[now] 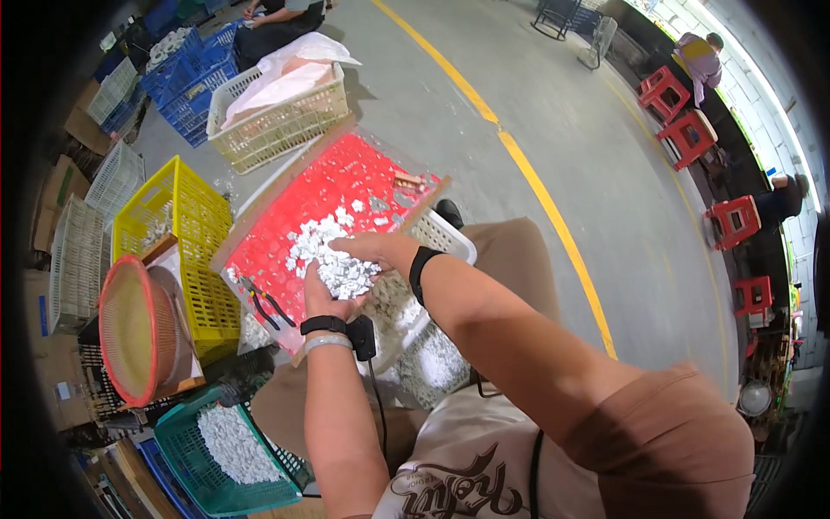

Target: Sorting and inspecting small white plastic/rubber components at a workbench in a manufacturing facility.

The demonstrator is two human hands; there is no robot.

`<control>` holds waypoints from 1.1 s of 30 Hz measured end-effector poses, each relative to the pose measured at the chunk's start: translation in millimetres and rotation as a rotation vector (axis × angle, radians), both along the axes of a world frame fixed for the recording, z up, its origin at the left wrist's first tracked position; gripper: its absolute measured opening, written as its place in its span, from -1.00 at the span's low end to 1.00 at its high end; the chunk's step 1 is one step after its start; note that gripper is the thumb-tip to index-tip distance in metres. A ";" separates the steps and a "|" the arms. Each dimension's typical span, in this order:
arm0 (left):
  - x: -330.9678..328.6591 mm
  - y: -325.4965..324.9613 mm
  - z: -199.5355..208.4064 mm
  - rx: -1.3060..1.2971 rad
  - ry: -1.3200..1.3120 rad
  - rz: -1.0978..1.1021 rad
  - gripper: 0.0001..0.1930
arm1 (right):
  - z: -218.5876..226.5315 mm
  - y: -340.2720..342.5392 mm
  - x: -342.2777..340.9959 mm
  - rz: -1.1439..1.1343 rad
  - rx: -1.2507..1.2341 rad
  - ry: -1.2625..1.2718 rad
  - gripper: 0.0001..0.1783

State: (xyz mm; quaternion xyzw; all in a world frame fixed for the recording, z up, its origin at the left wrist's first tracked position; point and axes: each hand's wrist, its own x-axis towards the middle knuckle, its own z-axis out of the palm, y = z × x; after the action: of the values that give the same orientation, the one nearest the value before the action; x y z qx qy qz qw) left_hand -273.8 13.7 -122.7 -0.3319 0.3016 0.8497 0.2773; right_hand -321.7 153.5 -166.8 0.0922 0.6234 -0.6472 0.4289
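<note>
- Through the head camera I see the left hand [332, 303] cupped, holding small white pieces [347, 275] above the near edge of the red board [281, 206]; uncountable, pointing every way, their heap stretching toward the board's middle.
- The right hand [367, 248] touches them; its grip I cannot tell.
- On the board's left corner, one pair of pliers [275, 306].
- Beyond the board, one cream basket [285, 131].

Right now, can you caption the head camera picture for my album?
Two hands cup small white pieces by a red board, pliers lying nearby.
</note>
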 end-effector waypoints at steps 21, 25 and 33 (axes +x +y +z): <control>-93.5 -83.3 -71.1 -0.641 0.197 -0.144 -0.53 | 0.8 -21.0 -120.5 -0.013 0.198 0.220 -0.30; -85.7 -102.9 -112.8 -1.431 0.442 -0.225 -0.59 | -41.7 25.1 -132.2 0.084 0.446 0.301 -0.45; -58.8 -106.7 -132.8 -0.794 0.222 0.135 -0.66 | -87.1 12.6 -92.0 -0.162 1.027 0.491 -0.48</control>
State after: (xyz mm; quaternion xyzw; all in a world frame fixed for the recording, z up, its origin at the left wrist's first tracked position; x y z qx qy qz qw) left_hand -332.6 -92.9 -255.5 -0.3384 0.6113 0.7144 0.0375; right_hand -413.7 166.2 -253.9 0.1830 0.9300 -0.2947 0.1211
